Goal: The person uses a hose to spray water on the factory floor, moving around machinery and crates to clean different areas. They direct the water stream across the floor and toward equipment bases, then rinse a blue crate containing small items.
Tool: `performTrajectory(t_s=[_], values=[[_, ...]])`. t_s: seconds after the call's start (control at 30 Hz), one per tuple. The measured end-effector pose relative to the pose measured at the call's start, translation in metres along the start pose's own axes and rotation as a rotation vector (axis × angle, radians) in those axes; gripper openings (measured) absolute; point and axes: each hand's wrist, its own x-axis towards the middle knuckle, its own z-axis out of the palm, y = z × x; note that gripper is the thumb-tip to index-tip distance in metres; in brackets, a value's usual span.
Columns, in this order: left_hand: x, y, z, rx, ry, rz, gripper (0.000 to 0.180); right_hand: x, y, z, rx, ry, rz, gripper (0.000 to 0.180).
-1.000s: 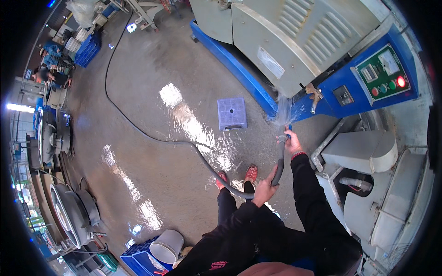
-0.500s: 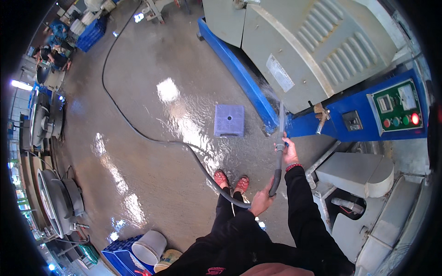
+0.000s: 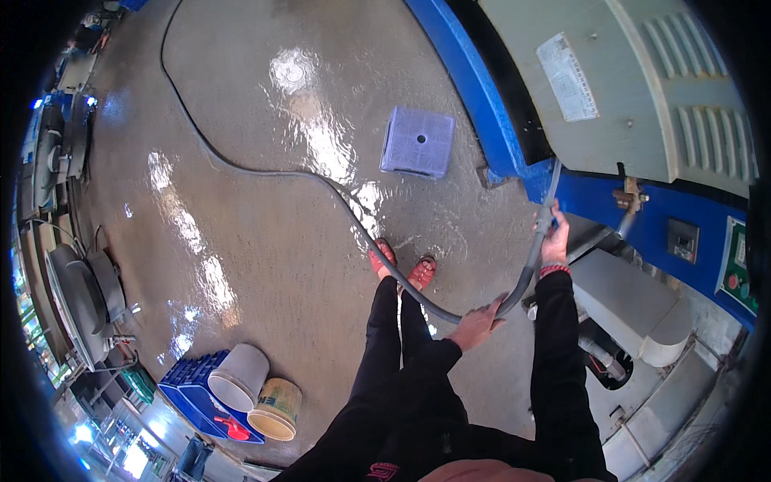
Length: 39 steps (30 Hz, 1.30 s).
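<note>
A: With twelve at the top of the view, where does the gray hose (image 3: 526,274) lie?

B: Through both hands. Its front stretch slants from about seven o'clock up to one, and the right hand (image 3: 554,243) has the outlet end, fingers curled around the collar (image 3: 544,218). Some of those fingers are hidden behind the fitting.

A: And the left hand (image 3: 477,324)?

B: Lower down, at between seven and eight o'clock from the right. It clasps the bend of the hose, index finger lying along the tube. How tightly it presses, I cannot tell. Beyond it the slack trails off toward ten o'clock over the wet concrete floor (image 3: 273,241).

A: So which hand is nearer the outlet?

B: The right, clearly. The outlet points a little past twelve from that grip, and a pale water stream (image 3: 554,178) leaves it in line with the collar.

A: What does that line meet?

B: In this view, the blue machine frame (image 3: 482,88), near its lower corner. The brass tap (image 3: 631,196) is off that line, at two o'clock from the right hand, and the purple plastic stool (image 3: 434,154) sits at ten, well apart.
</note>
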Motion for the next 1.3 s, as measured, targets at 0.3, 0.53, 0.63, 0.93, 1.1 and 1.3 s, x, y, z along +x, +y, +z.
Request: performTrajectory(t_s=[0.3,0.53,0.63,0.93,1.1,1.3], values=[[0.031,-0.030,-0.004,-0.041,0.098,-0.018,0.064,0.034,0.010,0.015,0.015,0.011,-0.090,0.045],[0.003,-0.078,0.000,-0.011,0.038,-0.178,0.055,0.024,0.071,0.036,0.000,-0.153,-0.039,0.056],[0.014,-0.086,-0.025,-0.055,0.040,-0.238,0.055,0.037,0.074,0.056,0.057,-0.234,-0.057,0.057],[0.056,-0.102,-0.069,-0.139,0.282,-0.150,0.051,0.086,0.053,0.099,0.006,-0.385,-0.099,0.051],[0.027,-0.119,-0.047,-0.089,0.267,-0.214,0.047,0.064,0.076,0.070,-0.088,-0.256,0.030,0.055],[-0.017,-0.140,-0.031,-0.067,0.244,-0.164,0.052,0.030,0.103,0.034,-0.024,-0.473,0.067,0.057]])
